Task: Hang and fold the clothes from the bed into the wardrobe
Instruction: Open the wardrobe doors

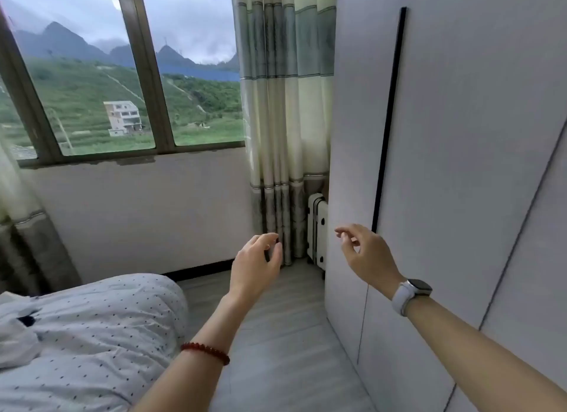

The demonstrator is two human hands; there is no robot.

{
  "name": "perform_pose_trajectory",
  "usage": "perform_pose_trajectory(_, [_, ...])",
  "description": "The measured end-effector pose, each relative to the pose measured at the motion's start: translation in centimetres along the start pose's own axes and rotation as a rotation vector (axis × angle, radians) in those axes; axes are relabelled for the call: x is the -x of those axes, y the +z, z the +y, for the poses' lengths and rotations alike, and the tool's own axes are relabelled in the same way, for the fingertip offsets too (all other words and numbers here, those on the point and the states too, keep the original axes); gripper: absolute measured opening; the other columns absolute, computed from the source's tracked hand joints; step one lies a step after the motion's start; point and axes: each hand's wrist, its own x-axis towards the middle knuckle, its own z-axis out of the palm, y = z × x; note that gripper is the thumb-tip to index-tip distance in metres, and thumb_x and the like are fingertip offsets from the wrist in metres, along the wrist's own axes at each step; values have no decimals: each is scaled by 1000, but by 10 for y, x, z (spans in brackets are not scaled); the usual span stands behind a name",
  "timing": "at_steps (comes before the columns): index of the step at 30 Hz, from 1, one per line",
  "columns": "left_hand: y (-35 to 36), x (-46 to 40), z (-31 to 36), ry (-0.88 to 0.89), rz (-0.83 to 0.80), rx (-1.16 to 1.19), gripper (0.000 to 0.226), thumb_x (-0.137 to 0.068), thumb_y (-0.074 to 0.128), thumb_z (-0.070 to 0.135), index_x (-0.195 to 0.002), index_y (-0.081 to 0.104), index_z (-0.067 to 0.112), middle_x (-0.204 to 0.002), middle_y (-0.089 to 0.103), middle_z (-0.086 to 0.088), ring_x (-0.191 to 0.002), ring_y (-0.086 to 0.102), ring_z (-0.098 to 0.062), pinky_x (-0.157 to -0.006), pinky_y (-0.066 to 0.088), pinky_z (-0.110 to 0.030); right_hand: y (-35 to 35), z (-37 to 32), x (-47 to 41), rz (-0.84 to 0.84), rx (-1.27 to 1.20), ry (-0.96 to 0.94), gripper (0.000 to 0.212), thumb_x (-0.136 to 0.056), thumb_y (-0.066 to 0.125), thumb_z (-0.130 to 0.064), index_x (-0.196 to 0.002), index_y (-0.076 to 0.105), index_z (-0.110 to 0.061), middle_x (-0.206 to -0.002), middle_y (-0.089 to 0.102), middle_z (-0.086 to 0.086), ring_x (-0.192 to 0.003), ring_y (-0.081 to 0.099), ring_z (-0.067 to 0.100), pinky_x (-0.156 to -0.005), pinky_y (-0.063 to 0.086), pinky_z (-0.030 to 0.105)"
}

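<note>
White wardrobe (pixel 460 135): doors closed, right.
Left hand (pixel 256 266): loosely curled, empty.
Right hand (pixel 366 252): relaxed, empty, near black handle (pixel 389 120).
Dotted bedding (pixel 92 335): near left, perhaps with clothes.

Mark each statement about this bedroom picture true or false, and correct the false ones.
1. Both hands hold nothing. True: left hand and right hand are empty, fingers loosely curled.
2. The wardrobe doors stand open. False: they are closed.
3. A watch is on the left wrist. False: right wrist; the left wears a red bead bracelet.
4. A white suitcase stands between curtain and wardrobe. True.
</note>
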Motion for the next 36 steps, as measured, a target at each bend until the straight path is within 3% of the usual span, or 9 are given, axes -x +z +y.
perform_pose_trajectory(5, [43,-59,-46,-70,-23,78,24,-93,54,22,-112,65,13,-104,64,4,-93,60,-9,-84,49,-26,52,63,-46,-23,23,109,21,-92,48,-7,-103,66,-10,-95,68,0,-87,63,18,-76,53,35])
perform_pose_trajectory(9, [92,-128,-84,-68,-89,109,23,-93,55,20,-112,65,13,-102,65,3,-88,59,-7,-79,45,-21,90,118,-82,11,148,125,29,-89,41,-17,-101,67,-9,-91,69,1,-87,63,20,-73,52,31])
perform_pose_trajectory(13, [154,-208,-100,12,-187,166,28,-94,52,21,-118,62,13,-110,63,3,-90,56,-4,-77,37,-15,104,173,-127,164,391,91,33,-84,38,-18,-95,68,-9,-86,68,1,-83,63,23,-67,51,30])
perform_pose_trajectory(16, [198,-266,-102,122,-335,219,30,-94,50,22,-122,59,13,-111,62,4,-99,58,-8,-82,40,-20,102,215,-161,259,713,47,34,-79,38,-15,-95,67,-7,-93,67,7,-92,61,29,-78,50,39])
perform_pose_trajectory(20, [248,-334,-82,301,-421,241,31,-94,51,23,-123,57,16,-114,62,3,-104,57,-12,-92,42,-32,74,247,-195,172,1233,73,43,-80,38,-17,-119,55,-10,-123,53,14,-121,41,31,-104,24,57])
perform_pose_trajectory(24, [302,-386,-31,484,-472,312,37,-95,50,25,-130,51,14,-123,58,-3,-112,55,-20,-96,42,-38,36,261,-223,111,1573,249,55,-81,54,-23,-135,47,-13,-144,40,16,-135,28,30,-105,13,63])
perform_pose_trajectory(29, [349,-399,43,611,-464,332,43,-96,43,36,-136,43,18,-126,55,4,-118,48,-16,-97,26,-27,11,283,-217,6,1822,308,91,-70,71,-49,-143,25,-20,-150,22,10,-140,17,28,-109,4,60])
perform_pose_trajectory(32, [361,-401,68,571,-450,365,33,-98,40,31,-126,46,13,-113,60,1,-109,52,-20,-92,26,-28,9,289,-218,9,1886,325,96,-70,68,-57,-145,19,-21,-151,19,9,-140,8,28,-108,4,61])
perform_pose_trajectory(36, [365,-400,77,559,-448,367,11,-98,36,17,-91,43,13,-81,55,-1,-82,53,-24,-86,31,-31,8,289,-216,-27,1902,379,98,-68,67,-60,-145,19,-22,-151,19,8,-140,7,28,-109,2,62])
